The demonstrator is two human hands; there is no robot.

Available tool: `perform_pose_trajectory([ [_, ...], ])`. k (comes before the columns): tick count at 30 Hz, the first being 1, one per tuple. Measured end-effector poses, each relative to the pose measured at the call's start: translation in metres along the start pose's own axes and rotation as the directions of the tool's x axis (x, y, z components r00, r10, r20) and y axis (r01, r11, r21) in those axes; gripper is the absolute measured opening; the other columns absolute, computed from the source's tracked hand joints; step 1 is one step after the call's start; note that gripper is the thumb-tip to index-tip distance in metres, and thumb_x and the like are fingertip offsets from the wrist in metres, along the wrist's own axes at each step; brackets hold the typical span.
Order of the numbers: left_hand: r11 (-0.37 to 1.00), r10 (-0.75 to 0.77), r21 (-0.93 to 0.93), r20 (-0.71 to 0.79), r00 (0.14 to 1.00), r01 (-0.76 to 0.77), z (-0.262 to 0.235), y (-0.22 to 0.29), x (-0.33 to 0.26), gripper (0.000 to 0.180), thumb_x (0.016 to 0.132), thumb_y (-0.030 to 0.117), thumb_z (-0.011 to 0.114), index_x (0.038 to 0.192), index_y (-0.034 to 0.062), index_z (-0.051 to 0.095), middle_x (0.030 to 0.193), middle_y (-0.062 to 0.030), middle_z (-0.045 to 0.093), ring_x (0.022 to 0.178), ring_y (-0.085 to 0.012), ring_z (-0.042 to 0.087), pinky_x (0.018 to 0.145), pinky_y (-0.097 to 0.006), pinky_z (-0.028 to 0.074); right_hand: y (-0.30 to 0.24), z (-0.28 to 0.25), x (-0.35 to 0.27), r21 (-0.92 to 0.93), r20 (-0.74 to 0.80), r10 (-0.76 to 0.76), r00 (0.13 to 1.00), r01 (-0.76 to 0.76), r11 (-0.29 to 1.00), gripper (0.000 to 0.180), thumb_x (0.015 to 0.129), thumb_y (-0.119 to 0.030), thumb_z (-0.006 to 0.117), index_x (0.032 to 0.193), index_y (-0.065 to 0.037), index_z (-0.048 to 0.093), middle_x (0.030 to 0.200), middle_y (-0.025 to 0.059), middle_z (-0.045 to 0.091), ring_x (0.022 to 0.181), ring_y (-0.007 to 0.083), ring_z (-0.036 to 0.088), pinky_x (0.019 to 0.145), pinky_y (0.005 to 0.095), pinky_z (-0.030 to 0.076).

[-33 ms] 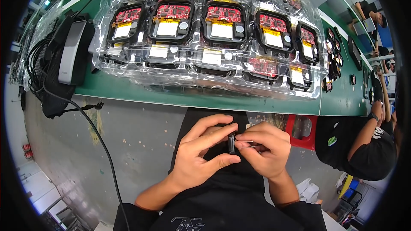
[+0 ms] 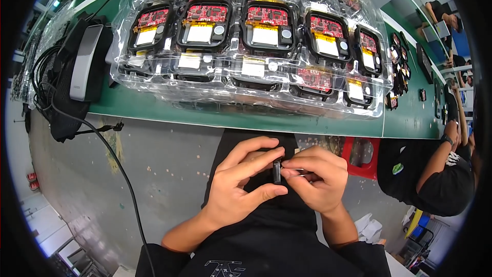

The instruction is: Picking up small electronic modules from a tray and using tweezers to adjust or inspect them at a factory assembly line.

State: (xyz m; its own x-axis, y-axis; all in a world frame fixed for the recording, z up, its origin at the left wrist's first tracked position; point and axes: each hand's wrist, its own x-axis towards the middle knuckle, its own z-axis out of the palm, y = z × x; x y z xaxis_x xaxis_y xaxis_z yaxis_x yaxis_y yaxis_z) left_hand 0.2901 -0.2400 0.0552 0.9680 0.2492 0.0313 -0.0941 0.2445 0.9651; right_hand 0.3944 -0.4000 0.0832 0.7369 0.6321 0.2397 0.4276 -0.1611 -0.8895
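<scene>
Below the surface point(image 2: 246, 115) edge, mid-frame: left hand point(image 2: 241, 184) and right hand point(image 2: 315, 177) fingers pinching small black part point(image 2: 277, 171); open floor point(image 2: 154, 174) lower left.

— What's lying across the top of the view?

— A green workbench point(image 2: 246, 115) is stretching from left to right, its front edge bending with the lens. Clear plastic trays point(image 2: 154, 90) are sitting on it, holding rows of red circuit boards point(image 2: 266, 15) in black housings.

— And to the left?

— A grey-and-black device point(image 2: 84, 61) is resting on the bench's end, with a black cable point(image 2: 110, 159) trailing down over the grey concrete floor point(image 2: 154, 174).

— Anything on the right?

— A red stool point(image 2: 366, 156) is showing below the bench, and another person in a black shirt point(image 2: 430, 179) is sitting beside it, one arm reaching up to the bench.
</scene>
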Motion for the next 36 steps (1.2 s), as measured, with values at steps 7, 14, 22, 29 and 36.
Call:
perform_pose_trajectory([
  [7, 0.999, -0.005, -0.039, -0.008, 1.0, 0.004, 0.002, -0.004, -0.002, 0.06, 0.08, 0.011, 0.087, 0.133, -0.0047, 0.063, 0.142, -0.0157, 0.051, 0.119, -0.0225, 0.063, 0.099, -0.033, 0.053, 0.0, 0.001, 0.0, -0.006, 0.008, 0.01, 1.0, -0.01, 1.0, 0.022, 0.074, 0.005, 0.08, 0.094, -0.001, 0.077, 0.084, 0.0081, 0.071, 0.059, 0.0097, 0.061, 0.047, 0.0227, 0.044],
  [14, 0.999, -0.044, -0.032, -0.004, 0.999, 0.044, 0.001, -0.002, -0.002, 0.06, 0.08, 0.012, 0.087, 0.133, -0.0038, 0.064, 0.142, -0.0149, 0.052, 0.12, -0.0225, 0.063, 0.098, -0.032, 0.053, 0.0, -0.002, -0.001, 0.015, 0.06, 0.063, 0.996, -0.064, 0.998, 0.018, 0.076, 0.004, 0.078, 0.094, -0.001, 0.076, 0.083, 0.0065, 0.071, 0.054, 0.0068, 0.054, 0.045, 0.0219, 0.039],
  [22, 1.0, -0.011, 0.011, 0.003, 1.0, 0.011, 0.0, -0.003, -0.002, 0.058, 0.08, 0.012, 0.087, 0.131, -0.0034, 0.065, 0.14, -0.0161, 0.054, 0.118, -0.0234, 0.065, 0.099, -0.036, 0.054, -0.002, -0.002, 0.003, -0.047, 0.109, 0.048, 0.993, -0.043, 0.998, 0.019, 0.075, 0.003, 0.077, 0.092, -0.001, 0.071, 0.083, 0.007, 0.068, 0.057, 0.0113, 0.058, 0.047, 0.0256, 0.045],
  [29, 0.999, -0.023, 0.025, 0.046, 0.999, 0.022, -0.001, -0.003, -0.002, 0.058, 0.08, 0.009, 0.086, 0.132, -0.0048, 0.063, 0.141, -0.0162, 0.053, 0.119, -0.0243, 0.065, 0.102, -0.036, 0.054, 0.004, 0.0, 0.004, -0.086, 0.139, -0.052, 0.989, 0.064, 0.994, 0.02, 0.076, 0.002, 0.073, 0.093, 0.001, 0.063, 0.083, 0.0109, 0.063, 0.062, 0.0207, 0.063, 0.054, 0.0326, 0.052],
  [36, 0.969, -0.065, -0.238, 0.016, 0.998, 0.067, 0.001, -0.007, -0.004, 0.057, 0.082, 0.003, 0.083, 0.133, -0.0077, 0.06, 0.142, -0.0162, 0.048, 0.128, -0.0281, 0.058, 0.108, -0.04, 0.053, 0.009, -0.001, 0.001, -0.134, 0.102, -0.117, 0.988, 0.13, 0.982, 0.02, 0.075, 0.003, 0.067, 0.093, 0.0, 0.059, 0.082, 0.0115, 0.059, 0.061, 0.0229, 0.059, 0.054, 0.0332, 0.05],
])
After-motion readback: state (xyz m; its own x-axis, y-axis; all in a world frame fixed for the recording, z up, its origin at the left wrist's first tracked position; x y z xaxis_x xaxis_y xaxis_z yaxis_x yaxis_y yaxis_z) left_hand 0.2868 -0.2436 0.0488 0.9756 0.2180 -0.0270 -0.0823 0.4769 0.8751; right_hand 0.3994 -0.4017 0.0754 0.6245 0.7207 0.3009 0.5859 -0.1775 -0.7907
